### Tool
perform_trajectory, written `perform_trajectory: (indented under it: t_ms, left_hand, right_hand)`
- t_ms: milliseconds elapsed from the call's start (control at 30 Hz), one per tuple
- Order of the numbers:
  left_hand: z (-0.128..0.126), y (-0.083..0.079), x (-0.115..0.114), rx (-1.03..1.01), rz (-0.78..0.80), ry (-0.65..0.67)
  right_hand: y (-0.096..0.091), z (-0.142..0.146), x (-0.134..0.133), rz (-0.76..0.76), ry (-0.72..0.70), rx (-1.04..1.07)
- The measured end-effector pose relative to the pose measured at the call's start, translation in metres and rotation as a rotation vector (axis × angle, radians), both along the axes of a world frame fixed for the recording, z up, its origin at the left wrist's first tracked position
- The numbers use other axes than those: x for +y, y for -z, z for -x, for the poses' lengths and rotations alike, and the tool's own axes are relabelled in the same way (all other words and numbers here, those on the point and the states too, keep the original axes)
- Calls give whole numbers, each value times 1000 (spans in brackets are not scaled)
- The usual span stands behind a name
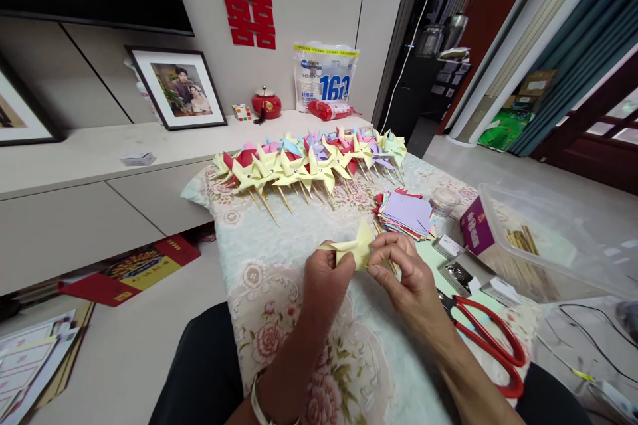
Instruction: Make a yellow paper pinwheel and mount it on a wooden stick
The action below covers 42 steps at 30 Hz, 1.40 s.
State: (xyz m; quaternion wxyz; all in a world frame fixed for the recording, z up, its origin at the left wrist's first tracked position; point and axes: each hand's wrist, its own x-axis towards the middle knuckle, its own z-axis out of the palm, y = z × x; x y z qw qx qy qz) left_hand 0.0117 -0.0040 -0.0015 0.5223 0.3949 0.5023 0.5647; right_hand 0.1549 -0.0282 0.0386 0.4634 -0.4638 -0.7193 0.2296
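Note:
Both my hands meet over a table covered with a floral cloth. My left hand and my right hand are closed in a pinch on a folded piece of pale yellow paper, held just above the cloth. A thin wooden stick shows under my right fingers. Beyond the hands, several finished paper pinwheels on sticks lie in a row across the far end. A stack of coloured paper squares sits just right of the yellow paper.
Red-handled scissors lie right of my right wrist. A clear plastic box with wooden sticks, a purple box and a small round tub stand at right. A low cabinet with framed photos runs along the left.

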Motion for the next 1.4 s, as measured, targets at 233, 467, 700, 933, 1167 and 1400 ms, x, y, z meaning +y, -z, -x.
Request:
perform_trajectory:
  t_ms: [233, 467, 700, 933, 1167, 1400]
  left_hand:
    - [-4, -3, -3, -16, -22, 62]
    - [-6, -7, -5, -31, -54, 102]
    - [-6, -6, -5, -58, -71, 101]
    - [-6, -5, -5, -27, -76, 115]
    - [-6, -8, -7, -17, -75, 114]
    - [-6, -5, -8, 16, -98, 112]
  right_hand:
    - [1, 7, -2, 0, 113, -53]
    - [2, 6, 1, 123, 106, 41]
    - [3, 5, 3, 124, 102, 46]
    - [4, 4, 3, 118, 93, 36]
    - [4, 4, 2, 144, 89, 74]
    - [5, 3, 3, 165, 93, 79]
